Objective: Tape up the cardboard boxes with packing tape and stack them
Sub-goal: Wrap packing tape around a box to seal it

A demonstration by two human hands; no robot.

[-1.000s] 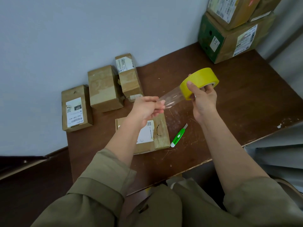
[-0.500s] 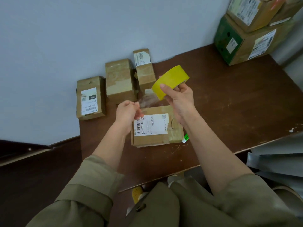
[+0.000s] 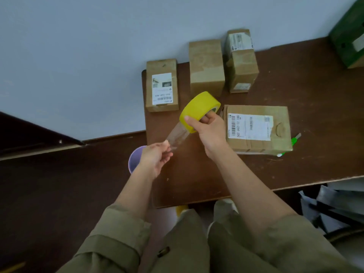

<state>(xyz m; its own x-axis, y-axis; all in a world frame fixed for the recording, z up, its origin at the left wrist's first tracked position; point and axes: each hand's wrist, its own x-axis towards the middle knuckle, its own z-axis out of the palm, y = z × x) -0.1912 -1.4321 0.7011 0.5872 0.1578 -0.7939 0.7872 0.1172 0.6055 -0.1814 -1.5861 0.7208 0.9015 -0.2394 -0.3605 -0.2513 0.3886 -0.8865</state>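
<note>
Yellow packing tape (image 3: 199, 110) sits in the right hand (image 3: 211, 133), fingers curled through its core and thumb pressed on the outer face, while the left hand (image 3: 155, 160) pinches the free end of a clear strip (image 3: 176, 136) drawn out between them above the brown table (image 3: 315, 95). To do this step well, I judge the strip should be kept taut and flat so it does not fold onto itself, then carried over to the nearest box (image 3: 258, 129), which lies just right of the roll with its label up, and laid along the seam before being cut; a green cutter (image 3: 293, 141) pokes out from behind that box. Three smaller boxes (image 3: 206, 67) stand in a row by the wall, all closed, so their contents cannot be told. A purple bucket (image 3: 135, 159) shows beside the left hand, mostly hidden by it.
</note>
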